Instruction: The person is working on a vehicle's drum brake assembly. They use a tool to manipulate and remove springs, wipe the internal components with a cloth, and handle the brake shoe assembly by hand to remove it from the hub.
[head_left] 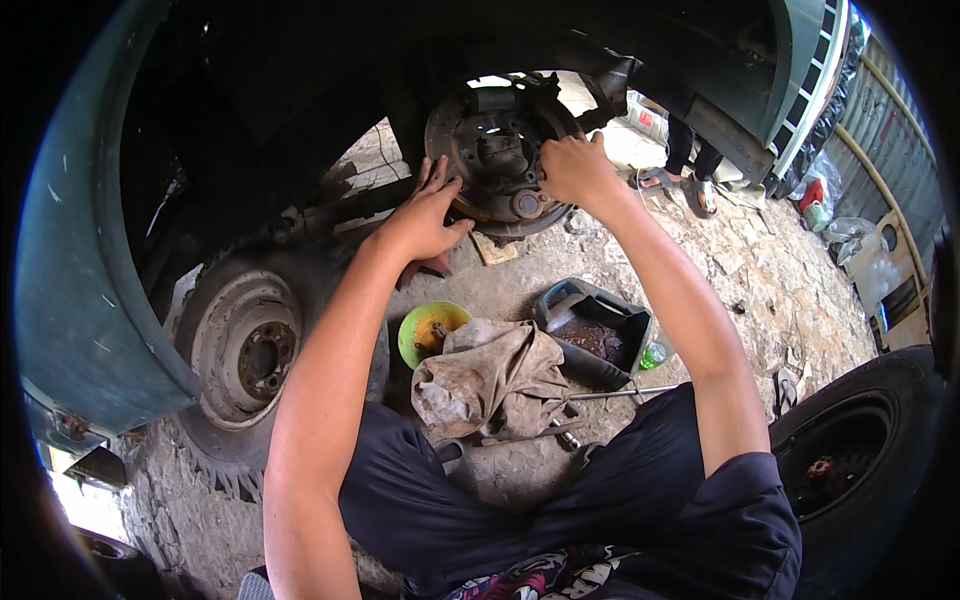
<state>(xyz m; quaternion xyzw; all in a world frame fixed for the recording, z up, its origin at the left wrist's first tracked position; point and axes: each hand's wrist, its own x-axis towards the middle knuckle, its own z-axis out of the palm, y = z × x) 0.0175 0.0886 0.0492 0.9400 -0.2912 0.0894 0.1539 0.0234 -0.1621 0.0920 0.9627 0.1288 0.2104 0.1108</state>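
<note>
A round, dark, rusty brake assembly (500, 152) sits under the vehicle's wheel arch, straight ahead of me. On its left edge rests my left hand (425, 215), fingers stretched and spread, holding nothing. My right hand (580, 172) is at the assembly's right side with its fingers curled inward. Whatever those fingers grip is hidden behind the knuckles. Low on the assembly, between the hands, a round metal part (527, 204) shows.
Below lie a yellow-green bowl (408, 340), a crumpled tan cloth (495, 375), a cut black container (600, 345) with dark liquid, and metal tools (565, 432). Wheels stand left (243, 345) and right (840, 450). A person's sandalled feet (690, 185) are beyond.
</note>
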